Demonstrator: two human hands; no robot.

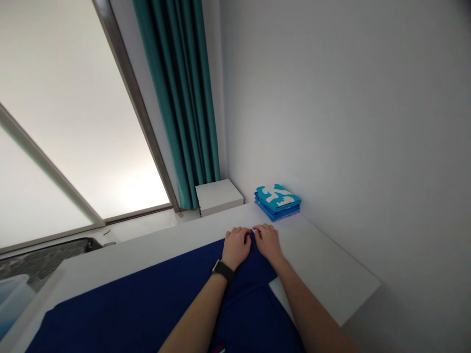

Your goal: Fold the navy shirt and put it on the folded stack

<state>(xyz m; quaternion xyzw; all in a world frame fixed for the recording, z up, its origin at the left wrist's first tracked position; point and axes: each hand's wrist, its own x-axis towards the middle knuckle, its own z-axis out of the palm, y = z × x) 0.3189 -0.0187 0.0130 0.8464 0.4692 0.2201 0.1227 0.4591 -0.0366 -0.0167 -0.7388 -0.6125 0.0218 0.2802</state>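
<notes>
**Two hands on the far corner of a dark blue cloth**

The fingers of both hands bend down over the far edge of the dark blue cloth (pixel 147 304), fingertips hidden below the knuckles. They touch the fabric, but whether they pinch it or only press on it cannot be told. The left hand (pixel 237 245) and right hand (pixel 268 240) lie side by side, backs up, almost touching, with a small peak of blue showing between them. A black watch (pixel 222 269) sits on the left wrist.

The cloth is a deep, plain navy, matte and smooth, with a soft fold line running under the forearms. It narrows to a corner at the hands and widens toward the near left, covering much of the white table (pixel 324 264).

Beyond the hands, near the wall, is a stack of folded cloths (pixel 277 201), teal with white shapes on top and blue below. Left of it a white box (pixel 219 196) stands at the foot of a teal curtain (pixel 184 98).
</notes>
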